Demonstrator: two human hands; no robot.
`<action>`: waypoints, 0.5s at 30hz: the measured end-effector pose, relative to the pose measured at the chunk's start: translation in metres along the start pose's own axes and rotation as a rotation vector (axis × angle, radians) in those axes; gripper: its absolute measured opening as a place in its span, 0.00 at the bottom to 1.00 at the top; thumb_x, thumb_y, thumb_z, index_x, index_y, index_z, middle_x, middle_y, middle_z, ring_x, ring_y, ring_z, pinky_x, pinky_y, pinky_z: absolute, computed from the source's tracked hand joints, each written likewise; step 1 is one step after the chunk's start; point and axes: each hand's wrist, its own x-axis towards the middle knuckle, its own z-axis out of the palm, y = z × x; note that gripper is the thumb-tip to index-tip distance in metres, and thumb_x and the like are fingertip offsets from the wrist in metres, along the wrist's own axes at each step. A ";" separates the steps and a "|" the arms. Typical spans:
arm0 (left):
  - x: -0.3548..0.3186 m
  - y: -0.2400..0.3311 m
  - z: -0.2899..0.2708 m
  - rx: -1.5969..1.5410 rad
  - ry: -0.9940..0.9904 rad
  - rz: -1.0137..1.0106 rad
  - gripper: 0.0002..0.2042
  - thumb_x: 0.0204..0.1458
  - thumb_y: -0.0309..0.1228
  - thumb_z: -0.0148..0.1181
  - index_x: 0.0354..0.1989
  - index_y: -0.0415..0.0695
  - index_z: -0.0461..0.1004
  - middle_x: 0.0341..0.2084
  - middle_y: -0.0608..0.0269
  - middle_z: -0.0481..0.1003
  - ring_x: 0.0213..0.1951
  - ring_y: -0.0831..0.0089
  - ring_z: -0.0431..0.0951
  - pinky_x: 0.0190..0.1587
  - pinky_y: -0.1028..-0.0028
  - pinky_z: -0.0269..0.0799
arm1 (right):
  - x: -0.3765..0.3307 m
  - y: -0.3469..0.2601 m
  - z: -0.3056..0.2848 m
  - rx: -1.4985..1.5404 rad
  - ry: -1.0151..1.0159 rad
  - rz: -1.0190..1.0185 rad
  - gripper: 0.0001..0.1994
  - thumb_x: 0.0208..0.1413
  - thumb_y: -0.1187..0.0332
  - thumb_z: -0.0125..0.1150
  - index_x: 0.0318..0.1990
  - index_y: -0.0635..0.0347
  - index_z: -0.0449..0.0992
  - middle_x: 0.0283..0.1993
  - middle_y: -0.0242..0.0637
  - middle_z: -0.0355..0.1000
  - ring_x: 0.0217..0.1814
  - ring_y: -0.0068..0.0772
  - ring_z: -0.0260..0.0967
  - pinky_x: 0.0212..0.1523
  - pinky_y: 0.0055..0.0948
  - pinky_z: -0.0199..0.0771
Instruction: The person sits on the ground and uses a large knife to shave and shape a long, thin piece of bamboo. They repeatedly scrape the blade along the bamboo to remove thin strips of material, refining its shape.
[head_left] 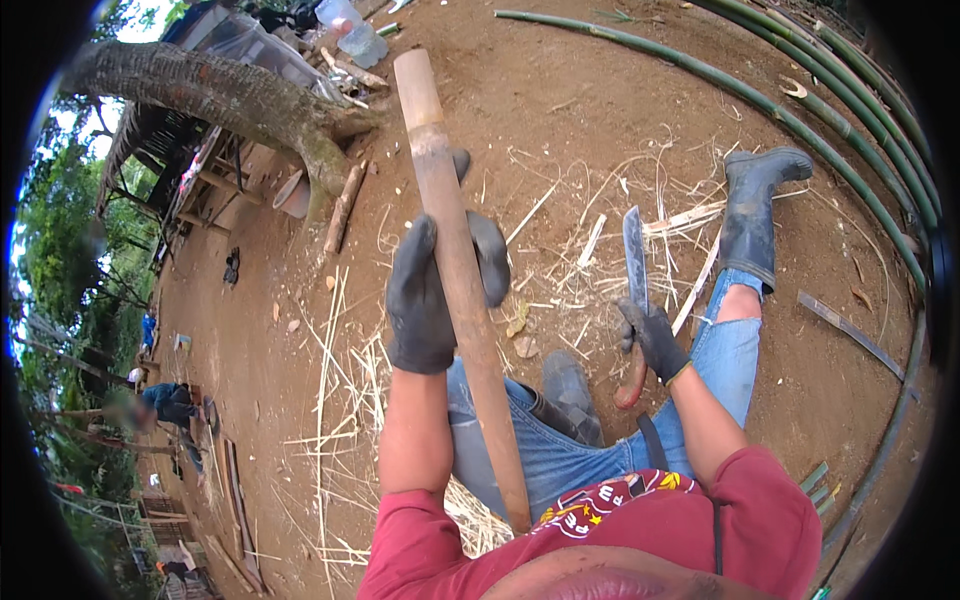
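My left hand (pixel 420 305), in a dark glove, is raised and wrapped round a long brown wooden pole (pixel 465 290). The pole slants from its paler upper end down to my lap, and its lower end lies against my shirt. In my right hand (pixel 655 340), also gloved, is a machete (pixel 635 250) by its curved reddish-brown handle. Its grey blade points away from me, over the ground between my legs, apart from the pole.
Pale split strips (pixel 335 400) and shavings litter the dirt around my boots. Long green bamboo poles (pixel 640 45) lie at the right and far side. A tree trunk (pixel 220 95) leans across the far left, near a short log (pixel 346 207). Another person (pixel 175 405) bends down at left.
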 end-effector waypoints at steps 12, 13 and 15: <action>0.038 -0.020 -0.111 0.231 0.172 -0.068 0.21 0.62 0.36 0.48 0.59 0.35 0.62 0.43 0.55 0.74 0.35 0.71 0.76 0.28 0.76 0.74 | 0.020 0.027 -0.003 -0.017 -0.147 0.067 0.16 0.55 0.57 0.64 0.39 0.61 0.77 0.22 0.30 0.65 0.19 0.24 0.65 0.22 0.28 0.69; 0.040 -0.023 -0.112 0.223 0.214 -0.090 0.21 0.63 0.36 0.47 0.57 0.33 0.62 0.42 0.55 0.74 0.33 0.71 0.75 0.28 0.76 0.74 | 0.021 0.031 -0.005 -0.017 -0.152 0.050 0.16 0.55 0.57 0.64 0.41 0.62 0.77 0.22 0.30 0.65 0.19 0.24 0.65 0.22 0.28 0.69; 0.046 -0.021 -0.128 0.161 0.139 -0.192 0.20 0.63 0.37 0.47 0.56 0.32 0.63 0.42 0.55 0.74 0.33 0.71 0.75 0.28 0.76 0.74 | 0.024 0.034 -0.006 -0.076 -0.136 0.101 0.18 0.58 0.56 0.61 0.49 0.59 0.77 0.23 0.28 0.64 0.21 0.22 0.65 0.24 0.26 0.70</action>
